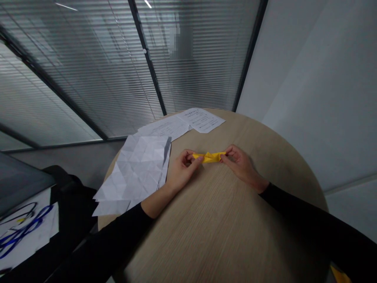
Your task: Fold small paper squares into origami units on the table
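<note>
A small folded yellow paper boat (pixel 209 157) is held level above the wooden table, with a little peak rising from its middle. My left hand (pixel 185 167) pinches its left end between thumb and fingers. At the opposite end, my right hand (pixel 240 163) grips the tip the same way. Both hands are closed on the paper, and the fingertips cover its two ends.
Creased white paper sheets (pixel 138 165) lie on the left of the round table (pixel 229 220), partly past its edge. Printed pages (pixel 202 119) rest at the far side. Blue cords (pixel 26 230) lie on papers at lower left. Blinds and a white wall stand behind.
</note>
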A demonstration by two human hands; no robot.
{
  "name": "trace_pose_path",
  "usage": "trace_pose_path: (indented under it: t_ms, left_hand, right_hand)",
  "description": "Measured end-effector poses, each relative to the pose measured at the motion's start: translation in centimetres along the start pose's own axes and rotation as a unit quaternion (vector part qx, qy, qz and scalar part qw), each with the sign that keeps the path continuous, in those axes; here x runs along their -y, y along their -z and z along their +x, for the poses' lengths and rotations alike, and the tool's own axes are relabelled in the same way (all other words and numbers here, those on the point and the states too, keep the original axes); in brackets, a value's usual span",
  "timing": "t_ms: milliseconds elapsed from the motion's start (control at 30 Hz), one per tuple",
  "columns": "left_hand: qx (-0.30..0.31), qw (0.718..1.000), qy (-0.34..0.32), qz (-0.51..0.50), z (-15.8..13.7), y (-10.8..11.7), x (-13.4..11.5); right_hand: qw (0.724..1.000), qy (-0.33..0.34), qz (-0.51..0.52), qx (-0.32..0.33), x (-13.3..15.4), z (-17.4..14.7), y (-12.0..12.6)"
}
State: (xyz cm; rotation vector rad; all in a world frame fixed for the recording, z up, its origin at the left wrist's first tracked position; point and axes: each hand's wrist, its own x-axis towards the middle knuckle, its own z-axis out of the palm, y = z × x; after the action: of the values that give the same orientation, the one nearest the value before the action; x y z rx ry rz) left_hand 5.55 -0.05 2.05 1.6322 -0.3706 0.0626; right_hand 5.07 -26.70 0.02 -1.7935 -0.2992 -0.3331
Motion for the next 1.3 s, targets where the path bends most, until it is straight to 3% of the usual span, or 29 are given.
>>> trace_pose_path:
  t_ms: [267, 533, 867, 1033, 1133, 1200, 1300]
  left_hand:
    - [-0.011, 0.996, -0.023, 0.083, -0.3, 0.1, -0.4]
    - [0.014, 0.99, -0.057, 0.13, -0.8, 0.1, -0.7]
    - [0.039, 0.994, -0.022, 0.101, -0.7, 0.0, -1.2]
    - [0.046, 0.989, -0.029, 0.135, -0.9, 0.1, -1.1]
    - [0.037, 0.981, -0.042, 0.185, -0.9, 0.5, -0.7]
    - [0.037, 0.973, -0.047, 0.222, -0.9, 0.7, -0.4]
    - [0.069, 0.949, -0.085, 0.295, -0.8, 0.8, -0.4]
  right_hand:
    - [0.999, 0.024, -0.02, 0.013, 0.8, -0.4, 0.0]
    - [0.991, 0.018, -0.055, 0.124, 2.1, -0.8, -0.4]
    - [0.988, 0.029, -0.089, 0.12, 0.7, 0.1, 0.7]
    - [0.984, 0.044, -0.121, 0.121, -0.4, 0.8, 1.8]
    - [0.987, 0.032, -0.142, 0.072, -1.9, 1.8, 3.6]
    - [0.985, 0.024, -0.173, -0.01, -3.2, 2.7, 5.5]
    - [0.95, 0.025, -0.278, -0.139, -5.1, 4.2, 9.1]
